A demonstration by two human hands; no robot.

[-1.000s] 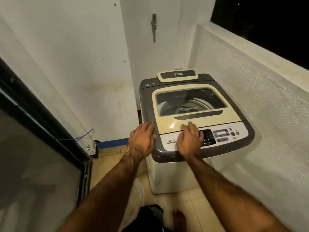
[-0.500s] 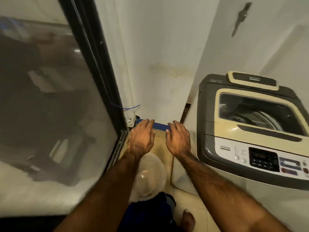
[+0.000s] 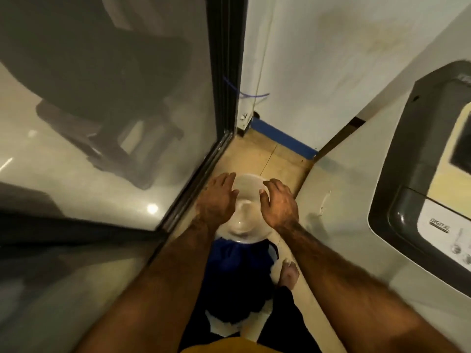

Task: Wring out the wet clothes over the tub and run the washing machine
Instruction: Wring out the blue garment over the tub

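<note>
Over the tan tiled floor [image 3: 270, 151] we see the left hand [image 3: 216, 203] and right hand [image 3: 280, 208] spread loose, holding nothing, above a round translucent plastic basin [image 3: 246, 215].

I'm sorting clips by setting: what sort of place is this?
Probably a narrow home laundry corner or balcony: a top-loading washing machine stands at the right, and a pale basin and blue clothes sit beside a sliding glass door, over a tiled floor.

The washer [image 3: 418, 174] panel [image 3: 446, 240], well right of the right hand [image 3: 280, 207], reads "DIGITAL"; what seems smaller print beneath is too blurred to read.
</note>
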